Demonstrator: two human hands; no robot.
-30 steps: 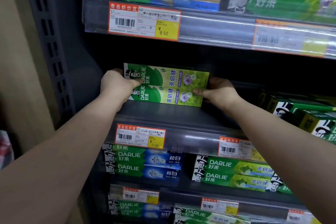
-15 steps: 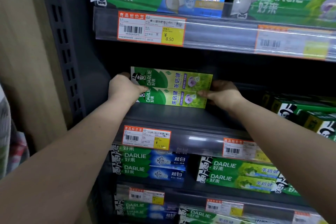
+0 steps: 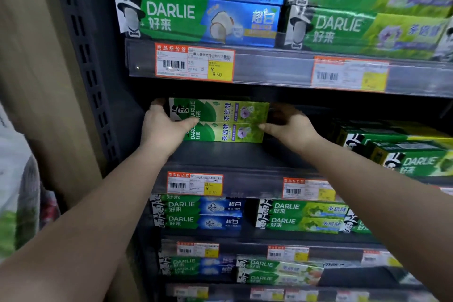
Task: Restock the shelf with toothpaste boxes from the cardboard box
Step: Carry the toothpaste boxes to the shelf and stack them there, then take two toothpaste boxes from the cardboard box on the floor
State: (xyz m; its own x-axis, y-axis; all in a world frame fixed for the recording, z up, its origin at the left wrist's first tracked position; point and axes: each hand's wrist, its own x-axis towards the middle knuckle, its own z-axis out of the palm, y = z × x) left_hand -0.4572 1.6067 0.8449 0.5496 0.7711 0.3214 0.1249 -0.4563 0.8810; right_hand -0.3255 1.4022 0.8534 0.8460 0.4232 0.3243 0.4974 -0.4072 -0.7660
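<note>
1. Toothpaste boxes (image 3: 220, 120), two stacked, sit at the left back of the middle shelf (image 3: 235, 157), long axis running left to right across my view.
2. My left hand (image 3: 164, 127) wraps the stack's left end; my right hand (image 3: 291, 125) presses the right end, thumb on the front. Both grips are closed on the stack.
3. Each hand is at its own end, so I judge the coming move is a straight push back, kept level.
</note>
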